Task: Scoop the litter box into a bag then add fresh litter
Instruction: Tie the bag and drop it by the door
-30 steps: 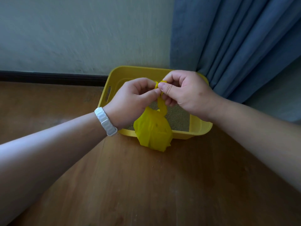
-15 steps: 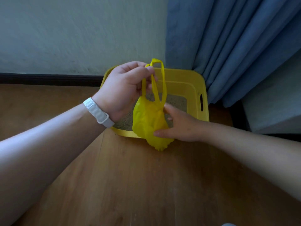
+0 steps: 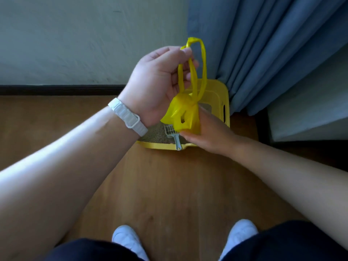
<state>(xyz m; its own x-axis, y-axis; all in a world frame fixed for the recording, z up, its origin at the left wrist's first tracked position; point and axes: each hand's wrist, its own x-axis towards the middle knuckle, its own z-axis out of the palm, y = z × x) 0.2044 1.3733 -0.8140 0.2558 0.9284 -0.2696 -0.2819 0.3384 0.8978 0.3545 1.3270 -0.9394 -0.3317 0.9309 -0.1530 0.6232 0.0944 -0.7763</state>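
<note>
The yellow bag [image 3: 185,115] hangs over the litter box's [image 3: 219,91] near edge, likely so spills land inside. The left grip [image 3: 162,78] pinches its handle loops from above. The right grip [image 3: 207,132], fingers spread, cradles its underside, probably steadying it. A scoop [image 3: 172,131] lies in the box.

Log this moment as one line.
left hand: grips handles | right hand: supports yellow bag | scoop: in litter box

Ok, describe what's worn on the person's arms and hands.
Both forearms are bare, with no sleeves in view. A white ribbed wristband circles the wrist of the left hand. The right hand wears nothing visible: no band, ring or glove.
</note>
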